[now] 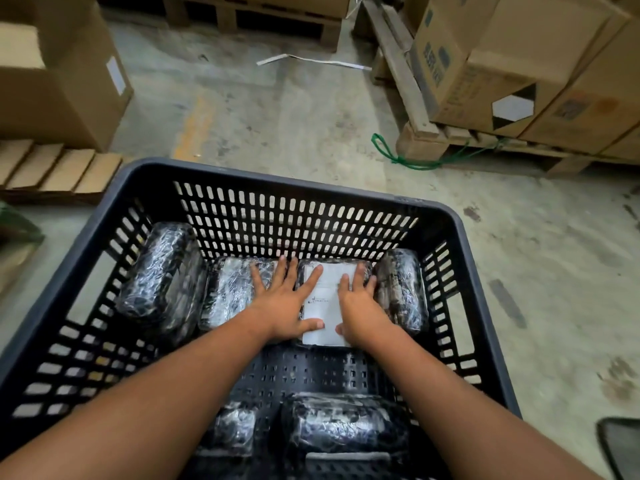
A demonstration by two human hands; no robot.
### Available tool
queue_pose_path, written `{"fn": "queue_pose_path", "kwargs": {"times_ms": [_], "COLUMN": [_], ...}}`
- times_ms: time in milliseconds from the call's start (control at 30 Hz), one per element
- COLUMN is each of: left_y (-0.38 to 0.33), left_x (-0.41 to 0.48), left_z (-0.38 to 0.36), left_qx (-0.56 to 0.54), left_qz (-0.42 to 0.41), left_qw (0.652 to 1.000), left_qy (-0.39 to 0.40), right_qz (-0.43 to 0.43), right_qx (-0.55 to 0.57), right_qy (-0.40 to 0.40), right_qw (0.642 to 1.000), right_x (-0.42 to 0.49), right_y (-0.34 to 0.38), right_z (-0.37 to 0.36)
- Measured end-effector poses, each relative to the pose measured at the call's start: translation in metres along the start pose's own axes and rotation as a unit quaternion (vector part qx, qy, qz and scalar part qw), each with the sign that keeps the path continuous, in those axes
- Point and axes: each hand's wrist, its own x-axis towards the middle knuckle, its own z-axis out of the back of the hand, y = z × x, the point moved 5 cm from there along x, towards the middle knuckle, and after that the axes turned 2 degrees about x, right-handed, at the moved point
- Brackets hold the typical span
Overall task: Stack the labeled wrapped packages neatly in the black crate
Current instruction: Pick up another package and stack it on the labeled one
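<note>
The black slotted crate (298, 216) sits on the concrete floor and holds several dark film-wrapped packages. A package with a white label (329, 299) lies flat on the crate bottom near the far wall. My left hand (284, 299) lies flat with spread fingers across its left edge and the neighbouring package (232, 292). My right hand (360, 303) presses on its right side, fingers apart, thumb at the label's near corner. More packages stand at the far left (162, 275) and far right (401, 289), and two lie near me (346, 427).
Cardboard boxes on a wooden pallet (426, 133) stand at the right, with a green cord (398, 157) on the floor beside it. Another box (62, 81) and flattened cardboard (59, 174) lie at the left. A dark object (620, 445) shows at the lower right edge.
</note>
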Motion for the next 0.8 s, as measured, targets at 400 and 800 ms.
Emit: {"fn": "queue_pose_path", "kwargs": {"times_ms": [400, 800], "left_y": [-0.008, -0.021], "left_x": [0.0, -0.005], "left_z": [-0.001, 0.003], "left_qx": [0.01, -0.029], "left_qz": [0.012, -0.063], "left_qw": [0.998, 0.997], "left_qy": [0.064, 0.037], "right_qz": [0.022, -0.147], "right_qx": [0.104, 0.05], "right_qy": [-0.031, -0.126], "right_qw": [0.994, 0.98], "right_x": [-0.007, -0.065], "right_y": [-0.007, -0.041], "right_z": [0.019, 0.087]}}
